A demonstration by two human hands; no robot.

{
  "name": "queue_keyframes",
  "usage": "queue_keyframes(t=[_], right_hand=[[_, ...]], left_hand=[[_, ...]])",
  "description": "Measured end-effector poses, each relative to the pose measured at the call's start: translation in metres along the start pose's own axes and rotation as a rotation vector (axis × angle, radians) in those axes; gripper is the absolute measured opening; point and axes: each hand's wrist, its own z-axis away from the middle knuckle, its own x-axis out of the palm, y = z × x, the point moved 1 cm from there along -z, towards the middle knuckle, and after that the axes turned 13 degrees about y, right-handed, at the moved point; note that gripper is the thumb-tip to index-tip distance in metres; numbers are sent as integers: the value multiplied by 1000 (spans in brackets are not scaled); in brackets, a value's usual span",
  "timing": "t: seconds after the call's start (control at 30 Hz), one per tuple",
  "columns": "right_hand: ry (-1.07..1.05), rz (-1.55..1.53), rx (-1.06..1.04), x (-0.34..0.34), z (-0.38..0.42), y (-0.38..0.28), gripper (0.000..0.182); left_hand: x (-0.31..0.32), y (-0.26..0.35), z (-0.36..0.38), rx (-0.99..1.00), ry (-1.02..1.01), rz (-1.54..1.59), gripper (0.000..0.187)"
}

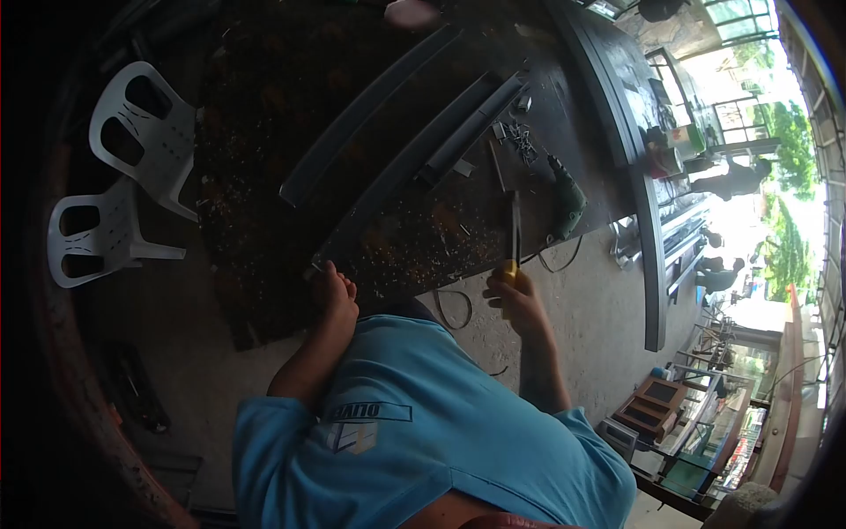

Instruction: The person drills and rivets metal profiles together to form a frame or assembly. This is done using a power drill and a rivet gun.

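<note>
My left hand [337, 291] is at the near end of a long dark metal profile [388, 179], with its fingers curled and closed on that end. The profile lies slanting across the dark work table [264, 189]. In my right hand [520, 298], the fingers are wrapped around the yellow handle of a long narrow tool [515, 231], which points away from me over the table's near edge. A shorter profile [471, 128] lies beside the long one, and another [361, 110] lies farther left.
A green power drill [568, 201] and a pile of small metal parts [522, 141] lie on the table's right side. White plastic chairs [145, 128] stand at left. Long dark beams [648, 238] extend along the right. Other people [733, 181] are in the background.
</note>
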Motion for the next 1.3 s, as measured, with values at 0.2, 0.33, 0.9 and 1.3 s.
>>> queue_keyframes(t=[0.2,0.33,0.9,1.3], right_hand=[[62,453,-153,41,-73,53,29],[410,470,-648,-14,-135,47,25],[224,46,-62,-240,-349,38,26],[-262,-837,-302,-164,-163,-66,41]], left_hand=[[11,-9,-7,63,129,61,25],[10,-4,0,137,202,39,22],[-42,11,12,1337,334,-776,64],[-45,27,-3,1573,186,-727,51]])
